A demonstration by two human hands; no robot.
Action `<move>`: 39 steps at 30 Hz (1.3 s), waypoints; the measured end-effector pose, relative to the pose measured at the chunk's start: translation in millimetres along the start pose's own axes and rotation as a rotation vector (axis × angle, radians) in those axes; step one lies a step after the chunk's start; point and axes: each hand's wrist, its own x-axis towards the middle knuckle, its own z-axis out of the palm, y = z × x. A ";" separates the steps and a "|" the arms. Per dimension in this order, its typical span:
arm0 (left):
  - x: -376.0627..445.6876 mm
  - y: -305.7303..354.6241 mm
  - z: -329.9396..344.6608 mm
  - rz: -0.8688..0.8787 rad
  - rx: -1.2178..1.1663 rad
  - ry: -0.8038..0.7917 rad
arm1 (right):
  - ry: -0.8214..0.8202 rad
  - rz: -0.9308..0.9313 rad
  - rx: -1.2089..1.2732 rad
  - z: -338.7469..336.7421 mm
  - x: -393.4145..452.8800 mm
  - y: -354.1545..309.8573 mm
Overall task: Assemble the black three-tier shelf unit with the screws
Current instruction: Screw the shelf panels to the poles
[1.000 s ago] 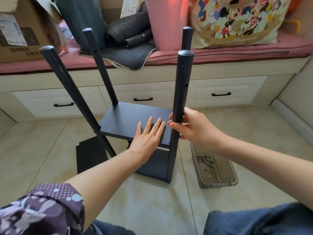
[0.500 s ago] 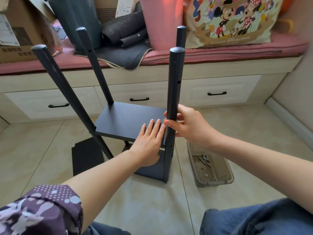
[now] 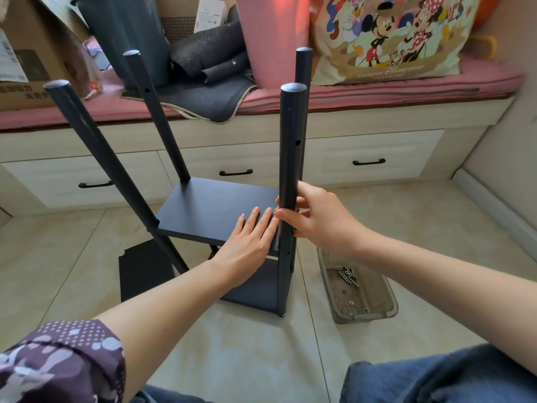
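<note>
The black shelf unit stands on the tiled floor with several round posts pointing up. Its upper mounted board [image 3: 212, 210] sits between the posts, and a lower board [image 3: 255, 289] lies near the floor. My left hand [image 3: 250, 242] presses flat on the upper board's near right corner. My right hand [image 3: 313, 219] grips the near right post [image 3: 290, 158] at board height. A third loose black board [image 3: 145, 269] lies flat on the floor to the left. Screws [image 3: 347, 276] lie in a clear plastic tray [image 3: 374, 312] to the right.
A bench with white drawers [image 3: 369, 167] and a pink cushion [image 3: 377, 91] runs across the back. On it stand a cardboard box [image 3: 26, 59], dark mats and a cartoon-print bag [image 3: 389, 39]. A wall skirting [image 3: 499, 216] borders the right. My knees are at the bottom.
My left hand has slid a little right along the upper board toward the near post. My right hand keeps its grip on that post. The view has shifted slightly.
</note>
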 end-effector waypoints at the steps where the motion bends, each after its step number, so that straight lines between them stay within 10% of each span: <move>1: 0.3 0.3 0.5 0.000 0.004 -0.002 | -0.001 0.000 0.001 0.0 0.0 0.1; 39: 13.1 21.8 2.6 -0.150 -0.058 0.000 | -0.030 0.156 0.052 -20.5 -2.3 -2.3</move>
